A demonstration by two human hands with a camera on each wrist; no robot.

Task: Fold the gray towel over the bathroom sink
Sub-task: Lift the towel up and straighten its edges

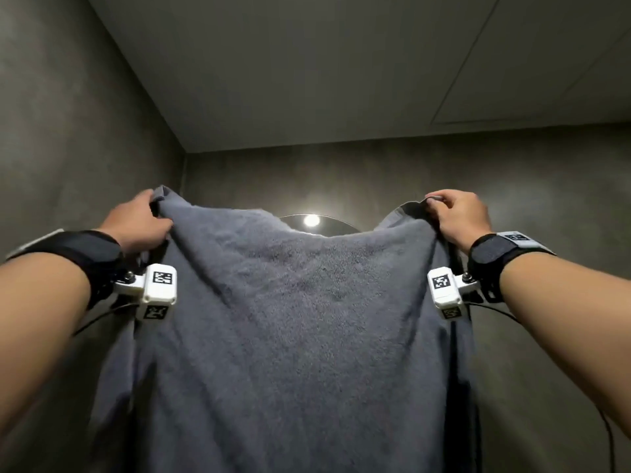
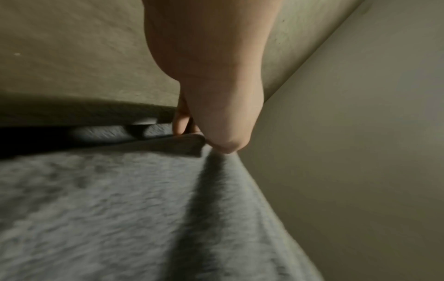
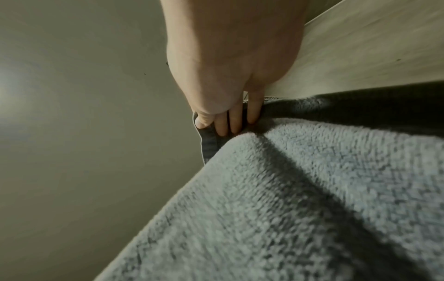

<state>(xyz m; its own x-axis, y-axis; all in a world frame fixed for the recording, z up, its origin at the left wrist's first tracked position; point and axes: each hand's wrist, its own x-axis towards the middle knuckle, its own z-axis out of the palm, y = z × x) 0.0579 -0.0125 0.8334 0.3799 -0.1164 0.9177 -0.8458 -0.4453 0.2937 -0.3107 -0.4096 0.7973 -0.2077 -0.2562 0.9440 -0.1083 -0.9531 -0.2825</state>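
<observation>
Gray towel (image 1: 293, 336) hanging spread between raised arms, lower end cut off by the frame, left hand (image 1: 141, 221) pinching one top corner, right hand (image 1: 459, 216) gripping the other — round mirror (image 1: 321, 223) mostly hidden behind, sink unseen.

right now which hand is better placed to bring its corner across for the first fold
Neither clearly: left hand and right hand each grip a top corner of the gray towel at about equal height. Either could cross.
</observation>
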